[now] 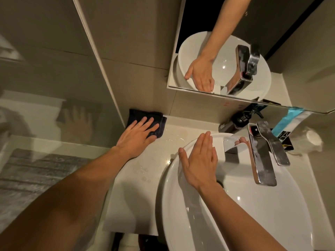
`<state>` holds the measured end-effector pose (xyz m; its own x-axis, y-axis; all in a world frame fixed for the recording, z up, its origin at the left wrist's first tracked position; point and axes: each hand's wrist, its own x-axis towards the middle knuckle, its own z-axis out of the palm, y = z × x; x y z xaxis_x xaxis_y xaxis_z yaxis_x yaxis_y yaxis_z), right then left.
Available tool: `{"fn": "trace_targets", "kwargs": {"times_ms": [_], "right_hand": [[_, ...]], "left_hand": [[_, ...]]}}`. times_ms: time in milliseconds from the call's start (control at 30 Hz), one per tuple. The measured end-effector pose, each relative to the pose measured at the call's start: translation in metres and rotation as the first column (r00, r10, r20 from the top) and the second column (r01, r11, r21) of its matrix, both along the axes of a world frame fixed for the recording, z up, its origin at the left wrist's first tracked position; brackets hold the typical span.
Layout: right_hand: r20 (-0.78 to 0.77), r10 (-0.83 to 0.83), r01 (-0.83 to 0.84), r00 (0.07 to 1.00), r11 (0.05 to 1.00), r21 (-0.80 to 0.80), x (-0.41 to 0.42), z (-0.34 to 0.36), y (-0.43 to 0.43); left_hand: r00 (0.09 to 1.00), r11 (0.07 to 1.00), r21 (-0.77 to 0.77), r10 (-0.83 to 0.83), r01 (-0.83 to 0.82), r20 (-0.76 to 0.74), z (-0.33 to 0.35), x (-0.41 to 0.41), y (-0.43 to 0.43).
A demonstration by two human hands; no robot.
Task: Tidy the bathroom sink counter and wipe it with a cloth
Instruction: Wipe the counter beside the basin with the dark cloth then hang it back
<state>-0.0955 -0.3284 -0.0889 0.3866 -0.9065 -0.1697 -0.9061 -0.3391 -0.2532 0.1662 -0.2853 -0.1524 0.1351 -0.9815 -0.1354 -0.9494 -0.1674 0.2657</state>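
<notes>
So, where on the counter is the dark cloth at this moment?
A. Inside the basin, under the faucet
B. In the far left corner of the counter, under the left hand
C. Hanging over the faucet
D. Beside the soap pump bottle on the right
B: the dark cloth lies flat in the far left corner of the counter, pressed under the left hand, while the right hand rests on the basin rim.

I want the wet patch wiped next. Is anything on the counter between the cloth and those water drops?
Nothing visible. The left hand presses flat on the dark cloth at the counter's back corner; the bare surface runs straight to the water drops beside the basin.
</notes>
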Motion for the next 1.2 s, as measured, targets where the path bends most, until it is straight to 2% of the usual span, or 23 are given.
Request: {"fn": "trace_targets", "kwargs": {"times_ms": [233,633,867,1200], "right_hand": [[0.001,0.005,-0.005,1.000,1.000,0.010,0.000,0.001,0.000],[0.013,0.081,-0.081,0.997,0.996,0.041,-0.008,-0.002,-0.004],[0.054,0.090,-0.091,0.994,0.995,0.027,-0.009,-0.002,-0.007],[0.059,0.103,-0.105,0.993,0.994,0.028,-0.011,-0.005,-0.011]], "left_hand": [[0.954,0.991,0.010,0.129,-0.132,-0.269,0.007,-0.009,0.025],[0.838,0.948,0.090,0.311,-0.304,-0.449,0.007,-0.059,0.138],[0.817,0.940,0.095,0.333,-0.328,-0.471,0.007,-0.098,0.209],[0.744,0.890,0.216,0.454,-0.401,-0.489,0.032,-0.151,0.281]]}}
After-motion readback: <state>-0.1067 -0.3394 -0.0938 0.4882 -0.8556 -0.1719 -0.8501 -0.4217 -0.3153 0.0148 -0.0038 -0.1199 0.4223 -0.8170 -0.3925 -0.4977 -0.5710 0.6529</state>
